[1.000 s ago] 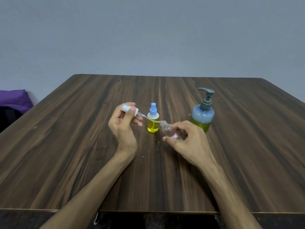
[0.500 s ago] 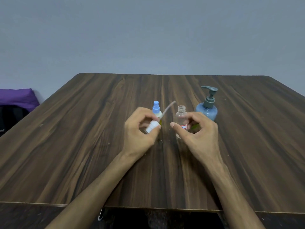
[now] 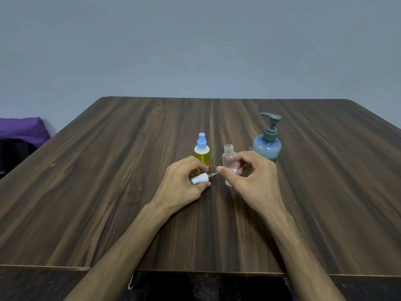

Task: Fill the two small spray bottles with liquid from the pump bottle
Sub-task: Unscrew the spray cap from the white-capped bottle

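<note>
An empty clear spray bottle (image 3: 229,158) with a red-edged label stands upright and uncapped on the wooden table (image 3: 108,181); my right hand (image 3: 249,179) holds it between thumb and fingers. My left hand (image 3: 184,183) grips its white spray cap (image 3: 199,178), low over the table, with the thin tube pointing right toward my right thumb. Behind my left hand stands a second small spray bottle (image 3: 202,154), blue-capped and full of yellow liquid. The blue pump bottle (image 3: 268,144) with a grey pump stands at the back right, yellow liquid showing at its base.
A purple and black bag (image 3: 19,135) lies off the table's left side by the grey wall. The table's front edge (image 3: 195,270) runs just below my forearms.
The clear bottle went from tilted to standing upright on the table. My left hand pulled the white cap with its tube away and lowered it toward the tabletop.
</note>
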`<state>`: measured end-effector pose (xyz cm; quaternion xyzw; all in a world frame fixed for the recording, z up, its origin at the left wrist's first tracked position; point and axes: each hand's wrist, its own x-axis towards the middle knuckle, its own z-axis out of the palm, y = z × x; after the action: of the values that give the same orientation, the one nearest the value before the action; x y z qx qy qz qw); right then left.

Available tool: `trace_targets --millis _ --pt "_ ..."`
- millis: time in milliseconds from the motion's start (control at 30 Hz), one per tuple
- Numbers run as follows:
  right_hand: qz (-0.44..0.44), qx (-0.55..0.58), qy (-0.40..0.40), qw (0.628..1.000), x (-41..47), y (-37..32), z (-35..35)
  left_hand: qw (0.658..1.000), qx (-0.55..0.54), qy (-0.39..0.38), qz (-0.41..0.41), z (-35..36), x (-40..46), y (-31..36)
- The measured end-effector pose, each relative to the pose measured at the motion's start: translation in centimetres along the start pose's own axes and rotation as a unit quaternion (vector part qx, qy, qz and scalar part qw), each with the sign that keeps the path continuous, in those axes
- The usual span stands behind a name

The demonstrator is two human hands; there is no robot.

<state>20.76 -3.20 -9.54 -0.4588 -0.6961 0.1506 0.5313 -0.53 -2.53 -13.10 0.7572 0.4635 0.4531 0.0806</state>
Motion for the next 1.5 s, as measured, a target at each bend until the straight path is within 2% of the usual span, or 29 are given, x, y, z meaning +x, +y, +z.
trace_targets --millis 233,467,600,667,767,900,967,1133,1300,1500 --pt "0.007 0.001 0.0 1.0 0.0 0.1 0.0 0.998 0.029 0.023 -0.046 -0.1 -0.6 0.1" --pt "0.009 -0.005 -0.002 1.0 -0.1 0.0 -0.1 0.995 0.054 0.014 -0.081 -0.7 -0.4 0.5" --pt "0.004 -0.003 0.0 1.0 -0.1 -0.2 -0.1 0.999 -0.031 -0.01 -0.02 -2.1 -0.2 0.8" --pt "-0.002 0.01 0.002 1.0 0.0 -0.3 -0.2 0.997 -0.063 0.045 0.017 -2.4 0.0 1.2" --pt "-0.02 0.049 0.015 0.998 0.0 -0.7 -0.3 0.985 -0.07 0.158 0.014 -2.6 0.3 1.5" --pt "-0.018 0.057 0.013 0.998 -0.1 -0.7 -0.2 0.958 -0.077 0.266 -0.069 -2.4 0.2 1.5" --pt "-0.018 0.049 0.003 0.999 -0.1 -0.6 -0.1 0.951 -0.048 0.287 -0.106 -2.3 0.2 1.1" --pt "-0.012 0.043 -0.009 0.999 -0.2 -0.5 0.0 0.954 0.065 0.208 -0.206 -2.1 0.0 0.7" --pt "-0.006 0.025 -0.03 0.999 -0.2 -0.4 0.0 0.964 0.103 0.121 -0.215 -1.6 -0.2 0.1" --pt "-0.006 0.012 -0.04 0.999 -0.2 -0.4 0.0 0.968 0.078 0.09 -0.222 -1.6 -0.1 -0.1"
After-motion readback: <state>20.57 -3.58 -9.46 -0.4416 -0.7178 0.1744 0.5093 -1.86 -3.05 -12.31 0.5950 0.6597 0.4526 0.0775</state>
